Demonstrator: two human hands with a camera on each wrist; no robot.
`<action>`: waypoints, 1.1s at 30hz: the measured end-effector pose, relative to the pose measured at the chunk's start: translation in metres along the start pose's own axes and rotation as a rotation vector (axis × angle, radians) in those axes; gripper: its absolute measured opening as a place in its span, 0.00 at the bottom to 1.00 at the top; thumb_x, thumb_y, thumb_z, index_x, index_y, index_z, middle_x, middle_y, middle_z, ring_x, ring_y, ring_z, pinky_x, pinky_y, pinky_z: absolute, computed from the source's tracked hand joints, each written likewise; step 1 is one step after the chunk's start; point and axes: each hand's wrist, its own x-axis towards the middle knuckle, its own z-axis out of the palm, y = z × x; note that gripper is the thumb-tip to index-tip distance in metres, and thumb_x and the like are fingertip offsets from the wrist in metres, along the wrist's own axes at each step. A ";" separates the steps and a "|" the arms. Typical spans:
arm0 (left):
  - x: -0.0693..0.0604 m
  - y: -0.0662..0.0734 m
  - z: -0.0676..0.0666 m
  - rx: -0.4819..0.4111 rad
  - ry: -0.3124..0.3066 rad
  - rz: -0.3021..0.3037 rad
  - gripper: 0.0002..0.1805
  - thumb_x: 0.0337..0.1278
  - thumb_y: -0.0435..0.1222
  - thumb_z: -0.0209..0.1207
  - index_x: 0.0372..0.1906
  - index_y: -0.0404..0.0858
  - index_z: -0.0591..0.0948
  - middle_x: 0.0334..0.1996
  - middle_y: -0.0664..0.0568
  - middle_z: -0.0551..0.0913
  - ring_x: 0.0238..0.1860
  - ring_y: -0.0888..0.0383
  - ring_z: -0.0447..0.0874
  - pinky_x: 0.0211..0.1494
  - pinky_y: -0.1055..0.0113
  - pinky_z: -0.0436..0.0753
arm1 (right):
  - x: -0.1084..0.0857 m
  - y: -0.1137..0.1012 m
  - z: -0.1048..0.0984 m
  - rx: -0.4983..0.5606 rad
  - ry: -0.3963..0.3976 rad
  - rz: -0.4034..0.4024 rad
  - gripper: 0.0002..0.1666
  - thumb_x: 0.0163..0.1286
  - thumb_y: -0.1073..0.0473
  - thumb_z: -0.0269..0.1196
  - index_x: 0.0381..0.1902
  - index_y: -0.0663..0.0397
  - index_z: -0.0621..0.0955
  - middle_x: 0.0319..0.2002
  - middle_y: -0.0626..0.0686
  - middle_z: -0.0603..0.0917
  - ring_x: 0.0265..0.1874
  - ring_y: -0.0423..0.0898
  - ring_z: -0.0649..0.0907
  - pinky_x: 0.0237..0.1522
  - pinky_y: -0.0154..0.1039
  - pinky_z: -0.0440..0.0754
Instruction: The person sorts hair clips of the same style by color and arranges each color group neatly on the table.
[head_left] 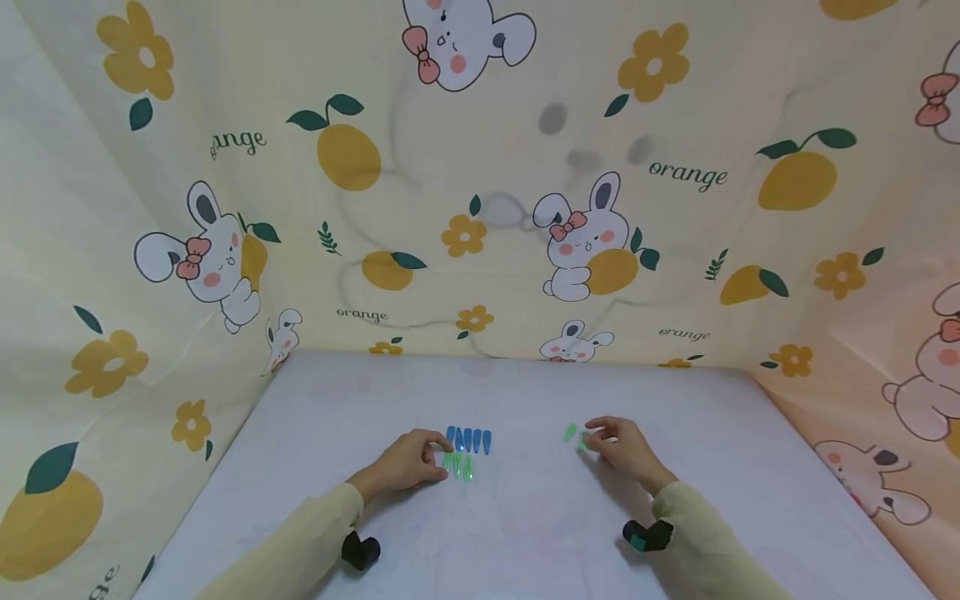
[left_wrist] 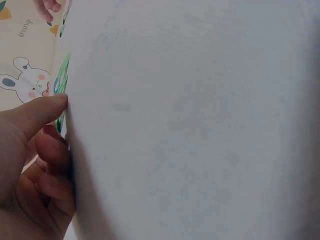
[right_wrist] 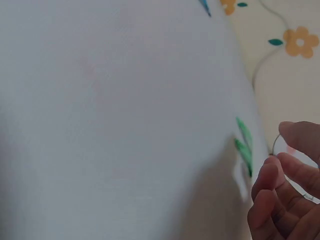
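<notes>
Five long tapered blue false nails would be several: the blue row [head_left: 468, 440] lies side by side left of the table's middle. Just below it lies a row of three green false nails [head_left: 468, 468]. My left hand [head_left: 405, 460] is at the left end of these rows, index finger and thumb apart, tips beside the leftmost green nail; in the left wrist view green nails [left_wrist: 61, 82] show past the fingers. Farther right, two green false nails [right_wrist: 244, 145] lie slanted. My right hand [head_left: 621, 448] is close beside them, fingers bent and apart, with nothing visible between them.
Pale cloth covers the table [head_left: 525, 550]. Behind and at the sides hangs a cream curtain [head_left: 465, 150] printed with rabbits, oranges and flowers. Each sleeve carries a black wrist device, one at the left [head_left: 361, 551] and one at the right [head_left: 648, 535].
</notes>
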 end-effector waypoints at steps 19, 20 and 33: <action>0.000 -0.001 0.002 -0.011 0.007 -0.013 0.20 0.57 0.35 0.70 0.55 0.42 0.83 0.20 0.56 0.76 0.21 0.62 0.71 0.25 0.72 0.68 | 0.005 0.005 0.017 -0.263 0.126 0.002 0.23 0.62 0.58 0.69 0.53 0.61 0.81 0.30 0.49 0.82 0.28 0.44 0.77 0.30 0.37 0.71; -0.001 -0.001 0.002 -0.014 0.008 -0.009 0.20 0.56 0.35 0.70 0.55 0.41 0.83 0.20 0.56 0.76 0.21 0.62 0.71 0.25 0.72 0.68 | 0.005 0.002 0.017 -0.280 0.131 0.008 0.23 0.62 0.58 0.69 0.54 0.61 0.81 0.30 0.49 0.82 0.28 0.44 0.77 0.30 0.37 0.70; 0.000 -0.001 0.001 -0.005 0.014 -0.011 0.20 0.57 0.35 0.70 0.55 0.42 0.83 0.21 0.56 0.75 0.23 0.61 0.71 0.27 0.71 0.68 | 0.002 -0.004 0.011 -0.192 0.060 0.089 0.27 0.64 0.65 0.67 0.61 0.63 0.77 0.31 0.53 0.83 0.28 0.44 0.79 0.30 0.37 0.74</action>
